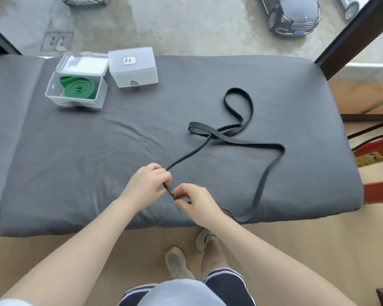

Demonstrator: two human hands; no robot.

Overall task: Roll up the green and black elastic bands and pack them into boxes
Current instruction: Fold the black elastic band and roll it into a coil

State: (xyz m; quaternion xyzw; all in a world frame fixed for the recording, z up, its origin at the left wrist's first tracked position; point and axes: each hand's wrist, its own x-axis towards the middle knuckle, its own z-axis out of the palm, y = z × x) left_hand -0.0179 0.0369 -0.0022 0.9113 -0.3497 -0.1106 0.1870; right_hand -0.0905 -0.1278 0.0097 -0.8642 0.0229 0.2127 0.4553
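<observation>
The left hand (148,184) and right hand (194,200) pinch 1 end of the black elastic band (261,184) together at the mat's (75,151) near edge, its slack trailing away up-right, nearer the right hand, in 2 loose loops.

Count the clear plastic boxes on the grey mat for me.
2. The open box with the rolled green band sits far left; the closed box stands just right of it. None seem hidden.

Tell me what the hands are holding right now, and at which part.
Both hands, left and right, pinch the black band at its near end; the rest lies loose on the grey pad.
</observation>
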